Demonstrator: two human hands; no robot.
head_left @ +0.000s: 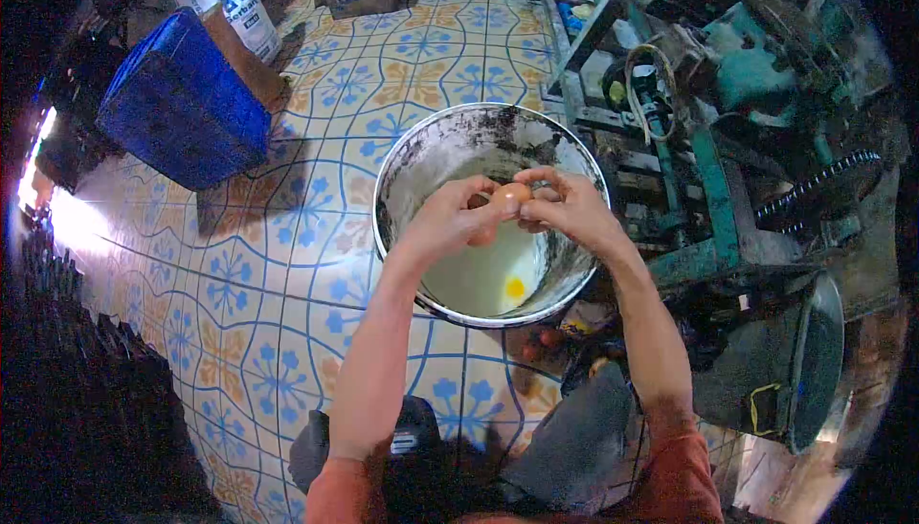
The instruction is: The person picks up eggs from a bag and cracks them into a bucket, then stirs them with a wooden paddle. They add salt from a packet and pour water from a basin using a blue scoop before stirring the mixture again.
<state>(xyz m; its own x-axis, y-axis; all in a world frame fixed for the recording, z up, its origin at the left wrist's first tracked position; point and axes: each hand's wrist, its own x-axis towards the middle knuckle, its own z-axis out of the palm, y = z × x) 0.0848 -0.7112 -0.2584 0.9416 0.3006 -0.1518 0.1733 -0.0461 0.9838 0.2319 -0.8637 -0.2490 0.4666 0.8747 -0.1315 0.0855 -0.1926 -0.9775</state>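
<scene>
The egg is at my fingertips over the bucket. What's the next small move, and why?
Probably ease the egg open right there: the left hand and right hand both have fingers on it, above the bucket, where one yolk already lies. Whether the shell is cracked, I can't tell.

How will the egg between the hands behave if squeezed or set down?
The egg is probably fragile: a yolk lies in the bucket. Its glossy surface may prove slippery, and its rounded shape would likely roll.
</scene>
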